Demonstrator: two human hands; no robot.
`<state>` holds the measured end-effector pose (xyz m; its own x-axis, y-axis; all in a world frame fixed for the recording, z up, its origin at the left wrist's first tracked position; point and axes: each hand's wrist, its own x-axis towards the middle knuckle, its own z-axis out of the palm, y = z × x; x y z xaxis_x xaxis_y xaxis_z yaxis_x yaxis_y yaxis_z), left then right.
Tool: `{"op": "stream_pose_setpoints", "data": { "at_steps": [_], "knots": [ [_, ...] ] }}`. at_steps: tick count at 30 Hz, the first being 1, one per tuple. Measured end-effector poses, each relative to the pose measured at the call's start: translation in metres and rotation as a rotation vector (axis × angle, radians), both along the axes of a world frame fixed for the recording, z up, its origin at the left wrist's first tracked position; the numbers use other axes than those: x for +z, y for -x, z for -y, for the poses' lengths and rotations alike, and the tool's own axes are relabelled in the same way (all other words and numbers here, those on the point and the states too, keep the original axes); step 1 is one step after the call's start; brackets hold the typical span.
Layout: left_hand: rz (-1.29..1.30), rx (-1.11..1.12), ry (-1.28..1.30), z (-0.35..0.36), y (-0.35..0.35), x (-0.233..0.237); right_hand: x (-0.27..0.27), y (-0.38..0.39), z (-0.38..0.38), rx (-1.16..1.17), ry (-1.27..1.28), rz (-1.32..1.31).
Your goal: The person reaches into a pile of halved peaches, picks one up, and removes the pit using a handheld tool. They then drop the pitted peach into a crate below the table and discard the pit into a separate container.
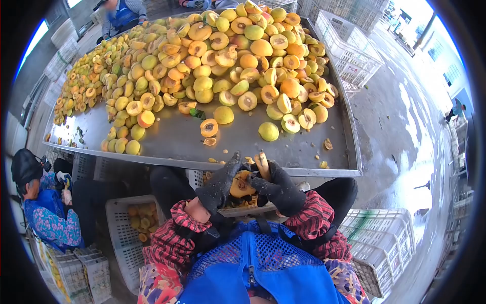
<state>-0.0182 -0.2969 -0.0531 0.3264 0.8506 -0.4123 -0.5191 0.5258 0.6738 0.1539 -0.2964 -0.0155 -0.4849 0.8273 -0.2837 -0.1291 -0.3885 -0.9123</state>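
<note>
My gloved left hand (221, 183) is closed on a yellow-orange fruit half (242, 184), held above a crate near my lap. The fruit's cut side shows brown. My gloved right hand (279, 186) is closed around a tool with a light wooden-looking handle (262, 166), whose lower end is hidden at the fruit. Just beyond both hands is the front edge of a metal table (177, 133), heaped with whole and halved fruit (202, 66). A halved fruit (208, 127) and loose pits lie near that edge.
At the left sits a co-worker (48, 207) with gloved hands together. More people are beyond the table. A white crate (119, 230) with fruit stands at my left, stacked crates (382, 243) at my right, and others (349, 50) behind the table's right corner.
</note>
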Motion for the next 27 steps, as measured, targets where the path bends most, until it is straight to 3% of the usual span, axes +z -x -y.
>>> {"op": "stream_pose_setpoints", "data": {
  "at_steps": [1, 2, 5, 8, 13, 14, 16, 18, 20, 23, 24, 27],
  "knots": [
    [-0.084, -0.009, -0.105, 0.001, -0.003, -0.003, -0.007, -0.001, 0.0, 0.025, 0.013, 0.032],
    [-0.062, -0.112, -0.247, -0.006, 0.003, -0.035, -0.012, -0.002, -0.001, 0.051, 0.026, 0.064],
    [0.114, -0.052, 0.006, -0.002, 0.001, 0.005, -0.004, -0.003, -0.002, 0.042, 0.078, 0.015],
    [-0.02, -0.086, -0.167, 0.005, 0.004, 0.015, -0.016, -0.004, 0.001, -0.04, 0.043, -0.07],
    [0.089, 0.218, -0.143, 0.008, -0.003, -0.011, -0.015, 0.011, 0.011, -0.061, -0.11, -0.095],
    [0.103, 0.261, -0.124, 0.008, -0.003, -0.014, -0.011, 0.015, 0.015, -0.065, -0.043, -0.053],
    [-0.055, 0.363, -0.264, 0.011, -0.01, -0.011, -0.011, 0.015, 0.018, -0.012, 0.011, -0.048],
    [0.029, 0.382, -0.26, 0.013, -0.011, -0.006, -0.011, 0.014, 0.019, 0.033, 0.05, -0.045],
    [0.353, 0.313, -0.119, 0.01, -0.007, 0.001, -0.01, 0.014, 0.017, 0.07, 0.069, -0.046],
    [0.679, 0.308, -0.001, 0.01, -0.008, 0.009, -0.008, 0.006, 0.015, 0.021, -0.023, -0.083],
    [0.606, 0.354, 0.002, 0.008, -0.008, 0.012, -0.005, -0.002, 0.011, 0.09, -0.028, -0.012],
    [0.461, 0.444, 0.008, 0.008, -0.01, 0.016, -0.006, -0.008, 0.023, 0.09, -0.377, 0.29]
  ]
}}
